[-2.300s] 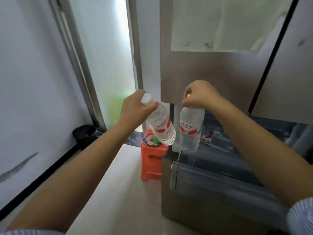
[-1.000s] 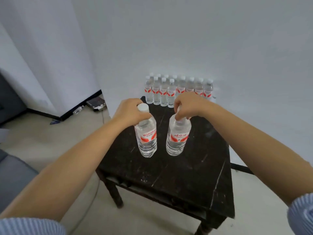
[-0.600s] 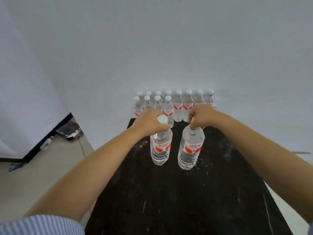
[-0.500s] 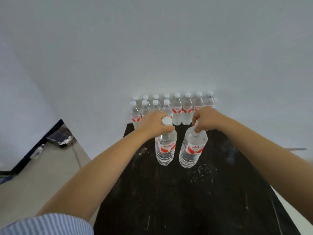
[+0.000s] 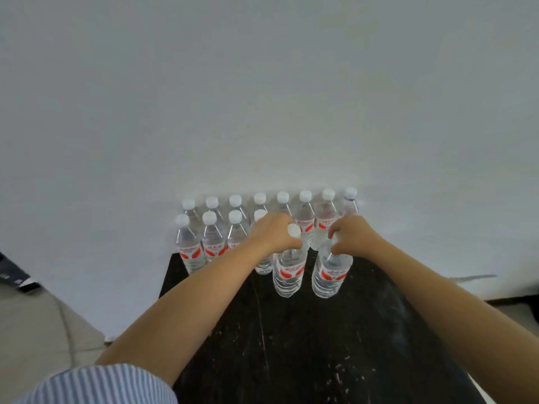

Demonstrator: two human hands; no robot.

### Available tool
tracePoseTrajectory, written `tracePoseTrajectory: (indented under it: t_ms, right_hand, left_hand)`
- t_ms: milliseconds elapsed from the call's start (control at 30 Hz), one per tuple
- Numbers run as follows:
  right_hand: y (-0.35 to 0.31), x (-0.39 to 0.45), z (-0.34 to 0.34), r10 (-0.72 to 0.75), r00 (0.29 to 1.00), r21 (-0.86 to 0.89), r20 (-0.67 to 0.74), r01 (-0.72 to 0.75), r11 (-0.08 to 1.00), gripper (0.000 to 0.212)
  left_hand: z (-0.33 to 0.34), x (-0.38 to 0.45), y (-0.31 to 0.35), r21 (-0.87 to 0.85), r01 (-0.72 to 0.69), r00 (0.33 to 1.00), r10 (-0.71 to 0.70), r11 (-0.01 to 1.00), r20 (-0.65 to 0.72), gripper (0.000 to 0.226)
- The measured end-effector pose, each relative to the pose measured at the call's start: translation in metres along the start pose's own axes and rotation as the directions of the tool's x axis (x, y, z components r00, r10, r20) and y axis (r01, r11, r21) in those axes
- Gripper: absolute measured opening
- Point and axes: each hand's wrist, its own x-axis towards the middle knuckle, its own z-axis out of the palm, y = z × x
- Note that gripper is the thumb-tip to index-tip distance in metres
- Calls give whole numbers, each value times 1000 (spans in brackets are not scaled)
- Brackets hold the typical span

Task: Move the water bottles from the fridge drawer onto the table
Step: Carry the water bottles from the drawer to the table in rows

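Observation:
My left hand (image 5: 272, 236) grips the neck of a clear water bottle (image 5: 288, 272) with a red label and white cap. My right hand (image 5: 351, 236) grips the neck of a second water bottle (image 5: 331, 274), covering its cap. Both bottles are upright, side by side, over the far part of the black table (image 5: 320, 345); I cannot tell whether their bases touch it. Just behind them, against the wall, several identical bottles (image 5: 214, 243) stand in two rows. The fridge drawer is out of view.
A white wall (image 5: 262, 97) rises directly behind the table. Beige floor (image 5: 38, 322) lies to the left, with a dark object (image 5: 11, 272) at the left edge. A black baseboard (image 5: 510, 300) runs on the right.
I turned from the fridge drawer to the table carrying both bottles. Over the last half second both hands moved the bottles farther toward the rows at the wall.

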Motion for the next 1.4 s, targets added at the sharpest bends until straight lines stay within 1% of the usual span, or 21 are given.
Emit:
tracePoseTrajectory:
  t_ms: [233,267,333,367,433,467,633,733,833,967,1067,1167,1267,1333,1400]
  right_hand:
    - [20,78,25,-26,999,24,28,25,999,37]
    - [21,87,28,-33,999,18,27,33,999,36]
    - [23,103,31,-47,999,-13,27,47,999,35]
    - [23,111,33,-55,998,-28,28,56,998,34]
    - [23,123,35,-78,996,-47,31,79,996,33]
    - [23,128,36,-85,996,-51,31,86,995,33]
    - [21,147,40,-111,993,-39,28,112,993,33]
    - [19,152,43,-127,992,-47,13,127,991,27]
    - [20,154,42,-136,991,-41,-15,135,990,23]
    - [25,151,41,-140,990,-65,-12,139,988,32]
    - [26,147,44,-129,992,-46,-15,128,991,41]
    - [23,141,42,-126,992,-56,0,126,990,48]
    - [23,128,35,-129,991,-62,-20,127,990,58]
    - [25,114,28,-126,990,-97,-62,120,988,55]
    - [24,96,17,-125,988,-112,-85,116,987,48]
  left_hand:
    - [28,79,-27,38,10,1000,-10,999,8,31]
    - [30,85,-30,47,14,1000,-14,999,8,30]
    - [33,96,-36,81,13,1000,-13,997,7,19]
    - [34,101,-39,100,6,1000,-7,995,10,20]
    - [35,107,-43,137,-11,1000,7,991,23,31]
    - [35,110,-45,158,-24,999,19,987,32,33]
    - [35,118,-47,279,-75,994,52,957,91,35]
    - [35,123,-46,316,-85,994,59,945,92,31]
    - [36,127,-43,354,-101,991,64,930,114,34]
    - [36,131,-42,364,-88,993,53,927,105,30]
    - [39,129,-42,394,-79,995,48,916,87,30]
    - [40,121,-39,457,-70,996,41,887,74,40]
    - [31,107,-36,474,-57,998,56,878,17,48]
    - [23,94,-31,475,-56,996,83,878,-36,44]
    - [14,78,-23,493,-64,992,107,868,-61,35]
